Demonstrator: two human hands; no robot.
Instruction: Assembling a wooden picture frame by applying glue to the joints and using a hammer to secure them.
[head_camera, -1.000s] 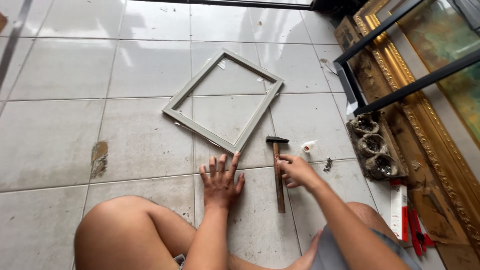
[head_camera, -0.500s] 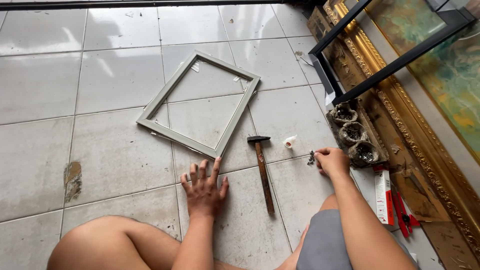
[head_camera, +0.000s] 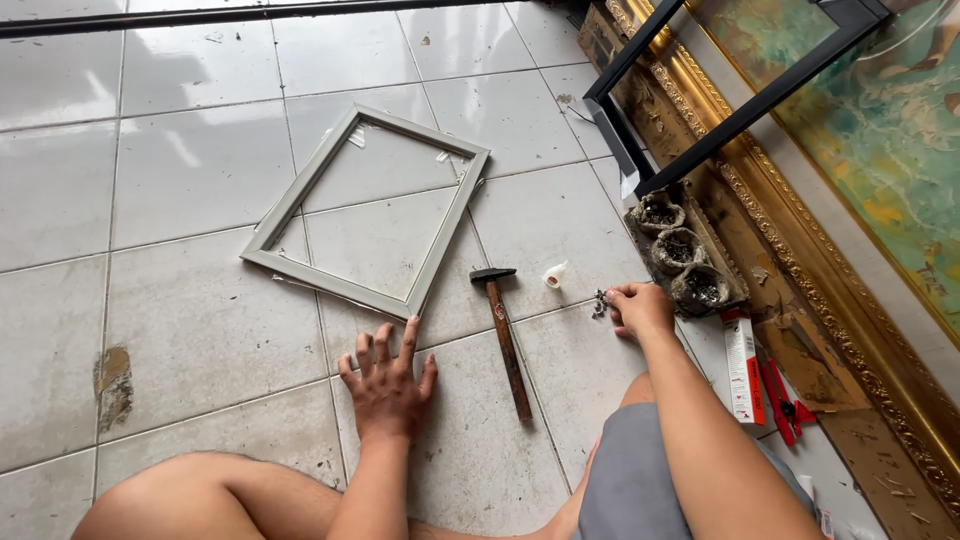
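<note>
Picking at small metal fasteners (head_camera: 600, 302) right of the hammer (head_camera: 503, 333), the right hand (head_camera: 640, 308) pinches narrowly. Left of the hammer, the left hand (head_camera: 388, 385) lies spread flat; the frame (head_camera: 345, 287) beyond is assembled, hammering not begun.

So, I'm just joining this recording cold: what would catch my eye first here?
The grey picture frame lying empty on the tiled floor, mid-scene. Just below it, a hammer lies between the left hand, spread flat on the tiles, and the right hand, fingering small metal bits. Ornate gilded frames line the right edge.

Glossy pale floor tiles (head_camera: 180, 180), one chipped; ornate gilt picture frame (head_camera: 800, 260) and black metal frame (head_camera: 720, 110) at right.
</note>
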